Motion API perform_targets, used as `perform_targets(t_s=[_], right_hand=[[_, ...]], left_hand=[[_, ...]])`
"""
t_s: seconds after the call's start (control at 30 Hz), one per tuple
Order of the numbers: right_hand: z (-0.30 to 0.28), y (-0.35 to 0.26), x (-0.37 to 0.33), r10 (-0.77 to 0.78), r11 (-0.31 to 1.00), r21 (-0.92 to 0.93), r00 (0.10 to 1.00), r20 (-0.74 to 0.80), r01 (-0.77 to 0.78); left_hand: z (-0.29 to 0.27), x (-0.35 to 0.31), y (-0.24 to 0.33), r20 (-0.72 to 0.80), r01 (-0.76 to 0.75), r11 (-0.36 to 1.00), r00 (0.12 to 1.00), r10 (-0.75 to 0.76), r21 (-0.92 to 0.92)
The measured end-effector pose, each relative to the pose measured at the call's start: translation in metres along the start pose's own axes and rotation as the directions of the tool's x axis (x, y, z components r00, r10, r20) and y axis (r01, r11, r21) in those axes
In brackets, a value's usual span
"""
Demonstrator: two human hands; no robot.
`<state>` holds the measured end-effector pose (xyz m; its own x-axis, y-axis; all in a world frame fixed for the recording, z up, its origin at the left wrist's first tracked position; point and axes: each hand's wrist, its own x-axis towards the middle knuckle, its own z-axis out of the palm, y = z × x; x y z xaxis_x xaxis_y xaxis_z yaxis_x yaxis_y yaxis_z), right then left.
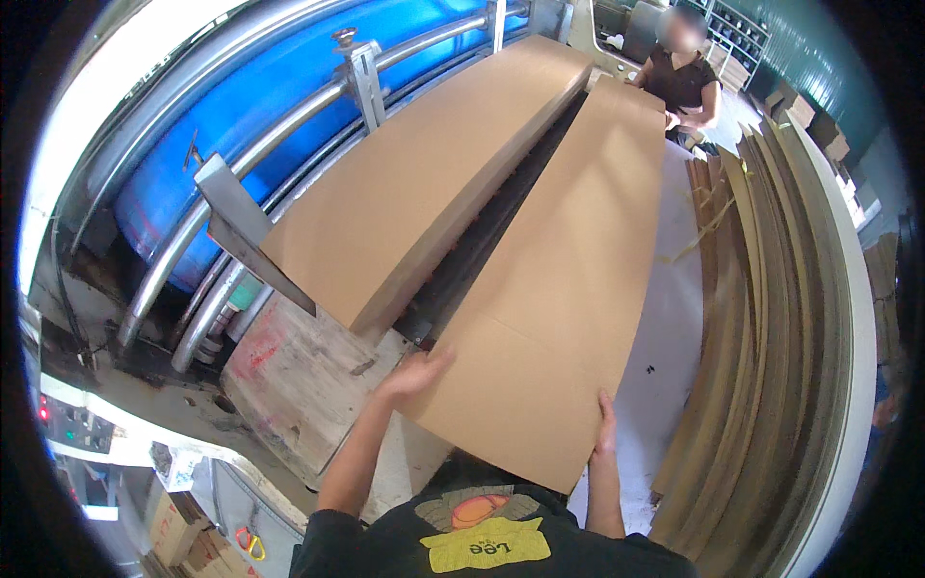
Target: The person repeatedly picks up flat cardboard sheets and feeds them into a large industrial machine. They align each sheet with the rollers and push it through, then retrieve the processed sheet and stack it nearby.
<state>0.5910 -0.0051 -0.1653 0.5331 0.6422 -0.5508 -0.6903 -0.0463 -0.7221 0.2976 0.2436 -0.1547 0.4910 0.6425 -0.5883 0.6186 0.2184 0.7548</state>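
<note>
A long brown cardboard sheet [554, 289] stretches away from me, between my two hands at its near end. My left hand [419, 374] lies against its left edge near the corner, fingers stretched out. On the opposite edge, my right hand [604, 429] grips the sheet, the thumb side showing and the other fingers mostly hidden. To the left, a thick stack of cardboard sheets [414, 193] lies in the machine, parted from my sheet by a dark gap. At the far end stands a person [684, 82] with a hand close to the sheet's far corner.
A large blue roller [260, 116] and metal rails [289, 125] run along the left, with an upright metal guide plate [236, 207] beside the stack. On the right, many cardboard sheets [771, 337] are piled along a pale table [660, 385]. Lit controls [72, 424] sit at lower left.
</note>
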Motion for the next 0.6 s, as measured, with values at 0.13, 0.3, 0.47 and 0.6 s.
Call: perform_targets(t_s=[0.13,0.3,0.47,0.6], right_hand=[[-0.006,-0.009,-0.004,0.004,1.000,-0.023,1.000,-0.013,-0.004],[0.009,-0.024,-0.015,0.030,0.999,0.018,1.000,-0.006,-0.029],[0.057,-0.046,-0.015,0.011,0.998,0.056,0.993,0.116,-0.017],[0.110,-0.046,0.008,-0.015,0.998,0.058,0.977,0.212,0.002]], left_hand=[[0.008,-0.008,0.011,0.003,-0.021,0.999,1.000,0.021,0.025],[-0.002,-0.040,0.042,-0.043,-0.052,0.997,0.998,0.054,0.050],[-0.056,-0.047,0.074,-0.064,-0.042,0.993,0.997,0.049,0.114],[-0.105,-0.044,0.082,-0.236,-0.109,0.976,0.960,0.152,0.187]])
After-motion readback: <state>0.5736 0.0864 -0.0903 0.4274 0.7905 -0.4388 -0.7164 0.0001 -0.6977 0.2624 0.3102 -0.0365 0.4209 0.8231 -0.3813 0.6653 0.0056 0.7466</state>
